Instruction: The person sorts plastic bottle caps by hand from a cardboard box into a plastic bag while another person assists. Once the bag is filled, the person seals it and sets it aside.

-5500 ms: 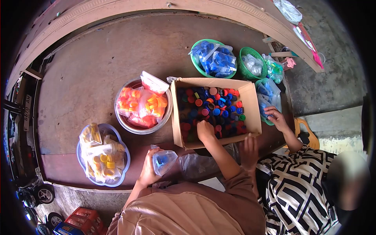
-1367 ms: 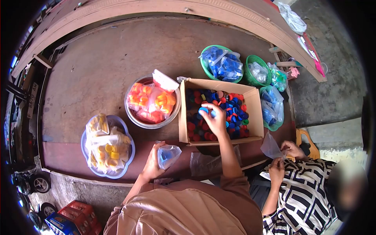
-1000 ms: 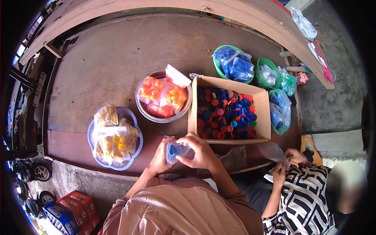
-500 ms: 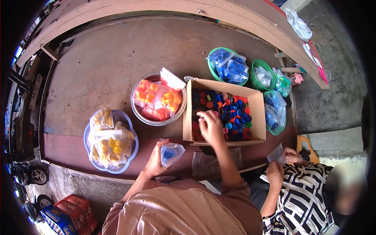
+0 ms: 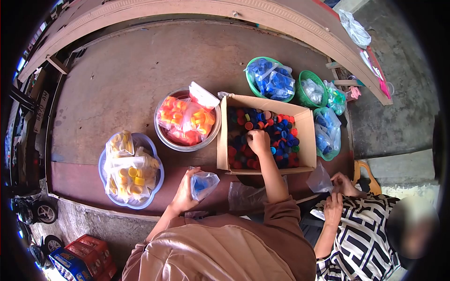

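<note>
The left hand [image 5: 184, 191] grasps a clear bag [image 5: 204, 185] near the desk's [image 5: 112, 61] front edge; the right hand [image 5: 258, 142] reaches inside the carton's [image 5: 305, 140] walls, its grip unclear.

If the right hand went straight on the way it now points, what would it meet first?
Probably the loose plastic caps in the cardboard box, just past the fingers of the right hand; the fingers' depth among them is unclear.

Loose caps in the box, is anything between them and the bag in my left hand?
Just the box's wall, at the near left corner, stands between caps and bag; nothing else visible does.
</note>
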`<state>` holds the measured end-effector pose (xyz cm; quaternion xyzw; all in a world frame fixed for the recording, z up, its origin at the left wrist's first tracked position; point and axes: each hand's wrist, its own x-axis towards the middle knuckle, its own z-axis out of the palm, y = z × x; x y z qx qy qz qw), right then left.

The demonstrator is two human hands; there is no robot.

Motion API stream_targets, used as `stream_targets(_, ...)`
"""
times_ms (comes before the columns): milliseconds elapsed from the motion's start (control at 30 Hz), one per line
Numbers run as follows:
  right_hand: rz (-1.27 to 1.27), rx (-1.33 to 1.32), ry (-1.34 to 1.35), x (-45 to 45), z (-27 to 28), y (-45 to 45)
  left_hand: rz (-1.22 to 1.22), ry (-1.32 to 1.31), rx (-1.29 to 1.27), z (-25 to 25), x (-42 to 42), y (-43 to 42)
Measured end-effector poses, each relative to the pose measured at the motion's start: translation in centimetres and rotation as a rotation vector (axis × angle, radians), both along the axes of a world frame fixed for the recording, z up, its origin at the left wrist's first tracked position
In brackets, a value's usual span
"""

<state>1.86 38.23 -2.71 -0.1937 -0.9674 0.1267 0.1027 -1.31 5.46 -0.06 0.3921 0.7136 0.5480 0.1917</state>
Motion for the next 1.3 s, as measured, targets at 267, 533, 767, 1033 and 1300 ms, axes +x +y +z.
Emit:
stream_targets(267, 0.214, -0.443, 0.656, 1.0, 8.4, -11.1, 0.002, 0.009, 0.017, 0.4, 0.1, -0.1)
stream_targets(533, 0.517, -0.326, 0.435, 3.2, 9.8, -14.4, -0.022, -0.025, 0.027, -0.3, 0.5, 0.0)
stream_targets(767, -0.174, 0.037, -0.267, 7.0, 1.6, 5.8, 0.0, 0.008, -0.013, 0.0, 0.1, -0.1)
stream_targets(1033, -0.264, -0.139, -0.306, 7.3, -0.1, 7.3, 0.0, 0.007, -0.001, 0.3, 0.2, 0.1)
stream_targets(1300, -0.157, -0.186, 0.409, 6.3, 3.1, 2.1, -0.002, -0.005, -0.006, -0.1, 0.2, -0.1)
